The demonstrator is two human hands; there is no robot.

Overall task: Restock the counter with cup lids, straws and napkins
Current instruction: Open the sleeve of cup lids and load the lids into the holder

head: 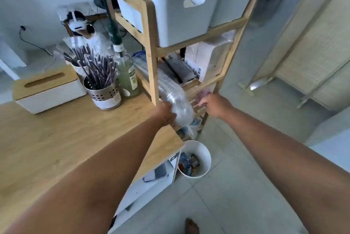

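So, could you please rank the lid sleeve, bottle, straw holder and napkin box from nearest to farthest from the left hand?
1. lid sleeve: gripped by the left hand, at the shelf.
2. bottle: on the counter, beside the shelf.
3. straw holder: left of the bottle.
4. napkin box: farthest left.

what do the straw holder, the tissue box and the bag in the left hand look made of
Straw holder: brushed metal, likely steel; grey sheen, punched holes.
Tissue box: matte white body, probably plastic, under a tan wood-look top.
Bag gripped by the left hand: clear glossy plastic film, crinkled and see-through.
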